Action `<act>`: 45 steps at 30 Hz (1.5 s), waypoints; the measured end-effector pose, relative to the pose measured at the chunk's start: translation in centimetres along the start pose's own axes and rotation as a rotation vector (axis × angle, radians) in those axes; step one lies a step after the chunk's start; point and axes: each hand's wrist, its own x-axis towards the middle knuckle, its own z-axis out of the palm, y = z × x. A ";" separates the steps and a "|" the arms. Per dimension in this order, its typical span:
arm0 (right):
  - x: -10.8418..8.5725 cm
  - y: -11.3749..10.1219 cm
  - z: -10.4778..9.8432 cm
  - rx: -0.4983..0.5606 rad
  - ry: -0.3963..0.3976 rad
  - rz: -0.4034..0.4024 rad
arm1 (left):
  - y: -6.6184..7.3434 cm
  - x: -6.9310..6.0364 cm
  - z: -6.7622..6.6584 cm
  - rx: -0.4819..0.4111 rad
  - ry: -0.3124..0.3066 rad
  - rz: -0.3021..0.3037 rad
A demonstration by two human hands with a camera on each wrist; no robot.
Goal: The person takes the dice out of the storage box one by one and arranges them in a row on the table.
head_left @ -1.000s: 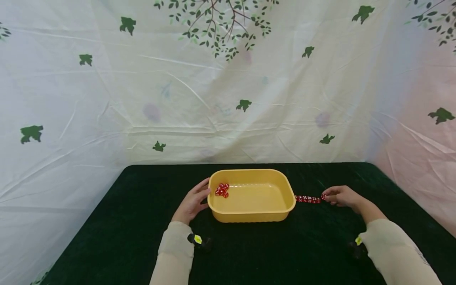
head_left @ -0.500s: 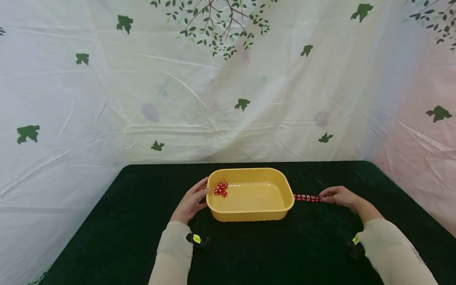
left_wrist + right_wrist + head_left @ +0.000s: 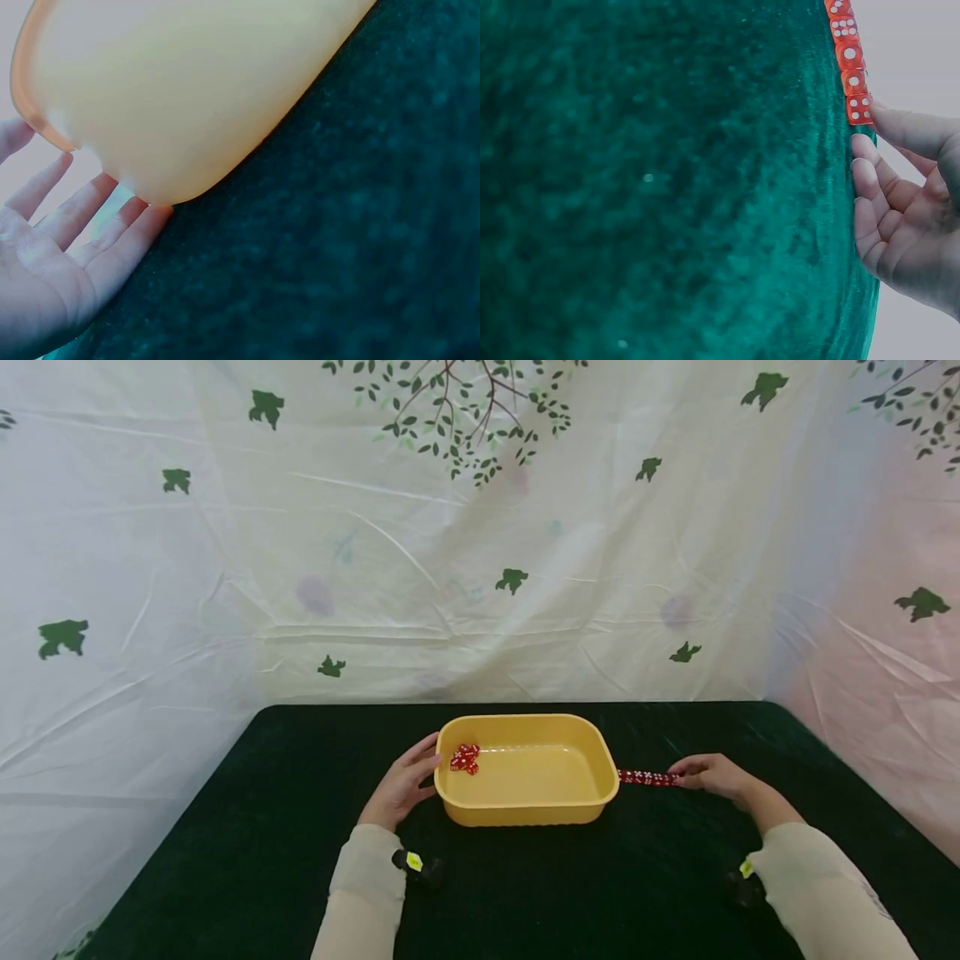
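Note:
A yellow plastic tub (image 3: 525, 816) stands mid-table, with several red dice (image 3: 465, 758) clustered at its left end. My left hand (image 3: 401, 787) rests against the tub's left end; in the left wrist view its fingers (image 3: 82, 206) are fairly straight, tips touching the wall. From the tub's right side runs a straight row of red dice (image 3: 647, 777) with white pips. At its outer end, my right hand (image 3: 717, 778) holds the last die (image 3: 859, 109) between thumb and index finger, in line with its neighbour. The index fingertip is hidden behind the row in the right wrist view.
A dark green velvety cloth (image 3: 570, 893) covers the table. Behind it and at the sides hangs a pale curtain (image 3: 420, 568) printed with leaves and green shapes. Dark wrist cameras (image 3: 423, 868) sit beneath both sleeves.
My right hand has moved slightly left and brought the die it holds to the outer end of the row. The left hand has stayed on the tub.

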 end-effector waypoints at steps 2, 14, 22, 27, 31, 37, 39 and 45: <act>-0.1 -0.1 -0.1 0.000 -0.012 0.007 | 0.0 -0.1 0.0 0.006 -0.006 0.000; -0.2 -3.2 -1.3 -0.005 0.023 0.039 | 0.0 0.0 0.0 -0.003 -0.001 -0.006; 1.1 -6.1 -1.5 -0.056 0.055 0.020 | 0.1 -0.5 0.1 0.024 -0.024 0.039; 1.9 -8.1 -1.2 -0.098 0.060 -0.001 | 0.2 -0.5 0.1 0.018 -0.017 0.028; 2.6 -9.8 -0.7 -0.119 0.062 -0.021 | 0.0 -0.2 0.1 -0.003 -0.003 0.002; 4.1 -12.1 0.7 -0.122 0.069 -0.054 | -0.1 0.1 -0.1 0.001 -0.003 -0.012; 4.7 -12.8 1.4 -0.117 0.071 -0.061 | -0.1 0.0 -0.1 0.001 -0.003 -0.010; 6.2 -15.1 4.0 -0.062 0.062 -0.083 | 0.2 0.1 -0.1 0.000 -0.007 -0.004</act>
